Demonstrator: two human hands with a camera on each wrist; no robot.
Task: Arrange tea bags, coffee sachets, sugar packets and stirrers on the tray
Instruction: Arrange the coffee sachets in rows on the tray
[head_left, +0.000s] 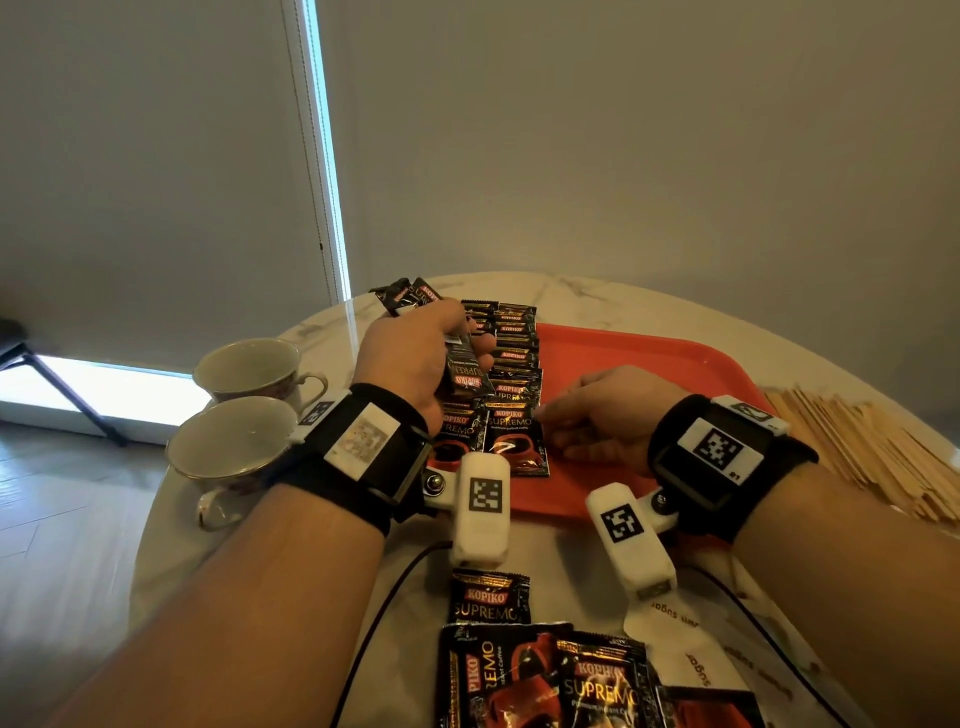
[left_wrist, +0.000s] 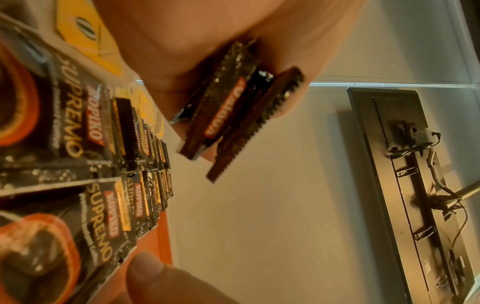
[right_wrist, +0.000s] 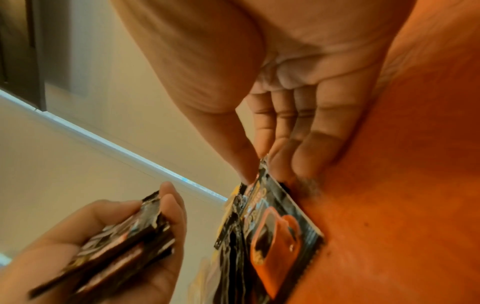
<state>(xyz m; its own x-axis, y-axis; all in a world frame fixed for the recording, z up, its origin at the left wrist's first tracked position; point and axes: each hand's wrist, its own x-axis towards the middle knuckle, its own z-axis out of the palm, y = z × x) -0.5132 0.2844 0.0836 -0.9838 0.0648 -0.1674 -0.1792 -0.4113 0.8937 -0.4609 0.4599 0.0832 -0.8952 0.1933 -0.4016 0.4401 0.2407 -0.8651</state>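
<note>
— Which way do the sachets run?

— On the tray there are two rows of them, overlapping like tiles, their long axes pointing from the person toward the far wall. The nearest sachet lies flat, its print upright to the person.

— And the hands?

— The left hand has its fingers curled round a bundle of sachets, held above the rows, long axis slanting away to the left. The right hand rests on the tray; its thumb and fingertips pinch the right edge of that nearest sachet.

— Any room left?

— Right of the right hand's fingers the tray is bare red out to its raised rim. Beyond that rim, stirrers lie heaped on the desk.

— What else is about?

— Behind the wrists, more sachets and white sugar packets lie on the marble desk. Left of the left hand stand two cups. The desk's round edge meets a plain wall, with a bright strip of window at the left and wood floor below.
</note>
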